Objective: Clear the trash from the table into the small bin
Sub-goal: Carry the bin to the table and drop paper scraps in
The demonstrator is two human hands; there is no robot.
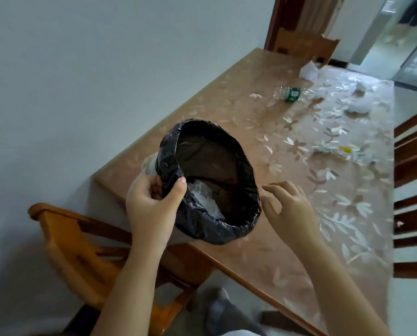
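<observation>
A small white bin (150, 163) lined with a black bag (209, 224) is tilted toward me over the near corner of the table (251, 241). My left hand (151, 204) grips its rim, thumb inside the liner. Clear crumpled plastic (203, 197) lies inside the bin. My right hand (291, 209) hovers just right of the bin, fingers apart and holding nothing. Farther along the table lie a crushed clear bottle with a green label (292, 93), white crumpled paper (309, 70), a clear wrapper with a yellow bit (340, 151) and more white scraps (360, 106).
The table carries a floral plastic cover and stands against the wall on the left. One wooden chair (81, 248) stands at the near left corner, another (413, 190) along the right side, and a third (304, 44) at the far end. A doorway opens at the back right.
</observation>
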